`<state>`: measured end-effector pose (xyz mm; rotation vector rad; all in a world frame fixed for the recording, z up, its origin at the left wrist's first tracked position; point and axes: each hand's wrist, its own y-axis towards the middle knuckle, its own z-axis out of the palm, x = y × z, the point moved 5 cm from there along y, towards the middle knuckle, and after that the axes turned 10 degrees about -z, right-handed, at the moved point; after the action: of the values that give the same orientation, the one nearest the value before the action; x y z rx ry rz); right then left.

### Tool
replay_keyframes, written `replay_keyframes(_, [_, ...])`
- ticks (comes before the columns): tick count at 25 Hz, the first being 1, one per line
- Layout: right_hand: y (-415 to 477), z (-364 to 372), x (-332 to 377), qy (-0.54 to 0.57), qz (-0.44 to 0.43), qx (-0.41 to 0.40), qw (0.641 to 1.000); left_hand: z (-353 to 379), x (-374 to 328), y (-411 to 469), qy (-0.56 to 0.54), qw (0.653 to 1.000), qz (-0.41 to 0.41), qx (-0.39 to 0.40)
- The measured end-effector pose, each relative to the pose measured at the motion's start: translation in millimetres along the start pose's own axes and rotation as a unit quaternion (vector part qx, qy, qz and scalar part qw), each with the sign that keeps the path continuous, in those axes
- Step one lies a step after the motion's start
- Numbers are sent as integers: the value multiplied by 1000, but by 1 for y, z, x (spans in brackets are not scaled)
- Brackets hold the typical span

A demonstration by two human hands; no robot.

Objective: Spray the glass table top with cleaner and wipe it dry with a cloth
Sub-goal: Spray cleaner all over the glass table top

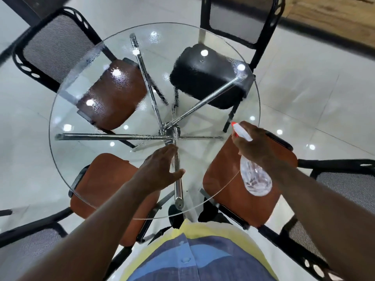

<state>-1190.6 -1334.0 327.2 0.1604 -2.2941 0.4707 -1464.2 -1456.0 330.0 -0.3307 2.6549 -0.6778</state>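
At right of centre, the right hand (254, 145) curls round a clear plastic spray bottle with a red-tipped white trigger (256, 179). Its nozzle points up-left across the round glass table top (65, 151), probably to mist it. The left hand (160, 167), fingers straight and empty, is spread at lower centre.

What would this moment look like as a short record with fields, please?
surface: round glass table top on chrome legs
wet area: droplets over the far half; near half looks dry
right hand: grips the spray bottle, nozzle pointing over the glass
left hand: fingers straight, above the centre; contact unclear
chairs: four around, three brown seats, one black
stage: spraying; wiping apparently not begun
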Motion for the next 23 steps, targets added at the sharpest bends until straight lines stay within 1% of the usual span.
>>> replay_keyframes(3, [42,6,12,23,7,8,1000,-17,3,2,-6,999,-8,-32])
replay_keyframes(5, [57,15,34,55,2,18,998,-29,7,0,-19,998,-14,-51])
replay_keyframes(7, [65,25,63,84,-35,21,996,-37,17,-6,-36,997,-24,-63])
replay_keyframes(9, [67,43,88,72,-79,57,993,-40,31,-16,-42,996,-42,-71])
replay_keyframes(11, [63,65,111,41,-125,93,987,-42,47,-28,-54,994,-63,-75])
replay_keyframes(13, [56,84,129,25,-155,96,983,-44,62,-42,-67,991,-86,-76])
replay_keyframes(18, [29,132,165,23,-186,117,975,-44,111,-82,-93,982,-135,-90])
replay_keyframes(20, [17,143,169,31,-178,123,976,-43,126,-94,-104,980,-141,-97])
replay_keyframes(23, [-10,162,178,0,-190,159,969,-37,146,-109,-128,977,-137,-104])
